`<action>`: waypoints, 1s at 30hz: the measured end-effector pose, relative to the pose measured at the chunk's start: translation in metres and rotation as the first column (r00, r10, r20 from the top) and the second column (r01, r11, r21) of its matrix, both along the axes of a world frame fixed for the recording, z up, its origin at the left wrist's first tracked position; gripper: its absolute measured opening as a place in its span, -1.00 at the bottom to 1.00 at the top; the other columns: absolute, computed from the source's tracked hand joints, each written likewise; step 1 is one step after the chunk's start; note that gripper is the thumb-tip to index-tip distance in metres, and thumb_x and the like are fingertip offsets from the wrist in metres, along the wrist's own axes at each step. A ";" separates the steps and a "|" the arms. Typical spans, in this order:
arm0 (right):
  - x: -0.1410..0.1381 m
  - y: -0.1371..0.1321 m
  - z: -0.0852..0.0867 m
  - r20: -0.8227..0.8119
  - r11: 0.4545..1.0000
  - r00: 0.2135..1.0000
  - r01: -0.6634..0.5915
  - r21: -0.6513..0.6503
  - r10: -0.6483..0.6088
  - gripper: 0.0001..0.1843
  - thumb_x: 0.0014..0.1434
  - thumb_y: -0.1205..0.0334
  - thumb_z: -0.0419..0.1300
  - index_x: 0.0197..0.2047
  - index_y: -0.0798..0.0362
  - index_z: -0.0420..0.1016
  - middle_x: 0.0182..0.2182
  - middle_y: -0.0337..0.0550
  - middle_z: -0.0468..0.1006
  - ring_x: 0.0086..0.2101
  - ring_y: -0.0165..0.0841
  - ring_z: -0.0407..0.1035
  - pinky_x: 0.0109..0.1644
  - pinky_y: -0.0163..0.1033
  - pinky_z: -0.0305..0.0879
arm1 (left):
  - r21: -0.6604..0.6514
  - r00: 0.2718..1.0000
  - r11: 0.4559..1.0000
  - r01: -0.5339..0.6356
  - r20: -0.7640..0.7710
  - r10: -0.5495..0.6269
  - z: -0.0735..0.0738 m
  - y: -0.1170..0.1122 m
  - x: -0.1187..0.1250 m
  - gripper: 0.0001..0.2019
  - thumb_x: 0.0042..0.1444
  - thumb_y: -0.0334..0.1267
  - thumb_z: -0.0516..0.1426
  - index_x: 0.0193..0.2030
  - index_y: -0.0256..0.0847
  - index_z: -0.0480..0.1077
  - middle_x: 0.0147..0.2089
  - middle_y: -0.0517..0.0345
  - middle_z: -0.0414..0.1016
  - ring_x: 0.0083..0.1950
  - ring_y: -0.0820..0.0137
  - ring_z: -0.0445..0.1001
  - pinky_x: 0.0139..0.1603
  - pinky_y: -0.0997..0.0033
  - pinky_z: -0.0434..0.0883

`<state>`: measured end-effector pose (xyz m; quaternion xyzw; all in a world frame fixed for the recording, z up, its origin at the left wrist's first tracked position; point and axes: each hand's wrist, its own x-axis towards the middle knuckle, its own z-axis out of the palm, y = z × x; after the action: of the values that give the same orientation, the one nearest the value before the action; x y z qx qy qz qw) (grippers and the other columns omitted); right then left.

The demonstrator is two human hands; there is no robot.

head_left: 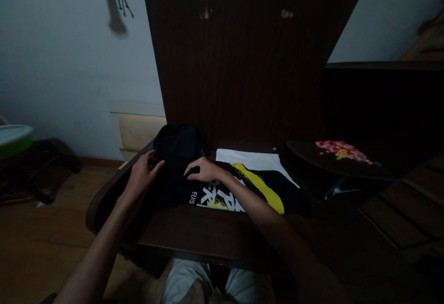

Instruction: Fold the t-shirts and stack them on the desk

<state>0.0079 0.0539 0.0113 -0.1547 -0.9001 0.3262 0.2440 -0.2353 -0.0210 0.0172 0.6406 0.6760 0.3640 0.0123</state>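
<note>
1. Black cloth (177,156), bunched and soft-looking, lies toward the left end of a dark wooden table (201,234), as I see it in the head view, the only one. Its folds are lost in the dim light.
2. At its left side is the person's left hand (141,174), thumb held apart from the curved fingers; that grip looks loose, with a gap between thumb and fingertips.
3. Across from it, the right hand (205,170) is at the cloth's right side, thumb and forefinger bent toward each other. I cannot tell whether this grip is pinching the dark fabric or merely resting there.
4. Just under and beside the right wrist lies a flat printed garment (265,188), black with a broad yellow band and white lettering; a white cloth (255,157) shows behind it.
5. Behind all this rises a tall dark panel (243,72) with two pale scuffs, set against a whitish wall (69,63).
6. Over on the right, small pink, red and yellow pieces (342,151) are scattered on a dark curved ledge (305,153).
7. Off to the left, a green tub (15,149) with a pale lid sits above the wooden floor (65,220).
8. Pale trousers (187,278) show below the front edge.
</note>
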 end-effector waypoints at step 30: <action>0.021 -0.064 -0.035 0.170 0.984 0.985 -0.031 0.178 0.001 -0.79 0.05 0.40 0.25 -0.23 0.05 0.63 -0.24 -0.17 0.66 -0.21 -0.36 0.51 -0.04 -0.31 0.32 | -0.109 0.745 0.988 0.112 0.667 -0.011 -0.026 -0.044 0.017 -0.44 -0.14 -0.18 0.19 0.07 -0.28 0.53 -0.53 0.21 0.47 -0.49 0.43 0.41 -0.47 0.50 0.30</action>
<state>0.0289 -0.0100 -0.0241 -0.1520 -0.9445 0.2313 0.1770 -0.2183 -0.0650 -0.0088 0.4887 0.6299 0.5184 0.3095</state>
